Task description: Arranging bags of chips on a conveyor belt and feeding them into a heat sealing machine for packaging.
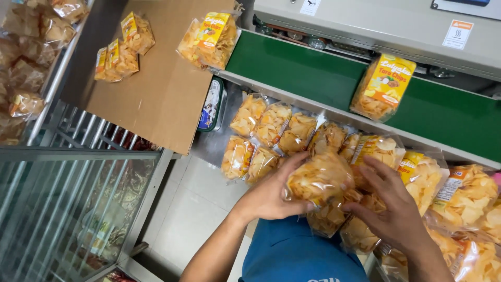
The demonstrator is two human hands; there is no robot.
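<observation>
A: What have the hands got?

B: Both are on one clear bag of chips (319, 180). The left hand (271, 196) cups its near-left side, fingers curled shut around it; the right hand (389, 206) closes on its right side, fingers spread over the bag and the heap below.

A: Where is that bag, measured from the green conveyor belt (313, 70)?

B: Nearer the person than the belt, just past its steel edge, lifted slightly above the pile of chip bags (271, 130) on the tabletop (209, 143).

A: Anything on the belt itself?

B: One yellow-labelled bag (383, 86) lies on it, under the grey sealing machine (376, 26) that runs along the belt's far side.

A: And off the belt's left end?

B: A sheet of cardboard (162, 89) carrying another labelled bag (209, 42) right at the belt's end, and two smaller packs (122, 49) farther left. A flat tin (211, 104) sits tucked under the cardboard's edge.
</observation>
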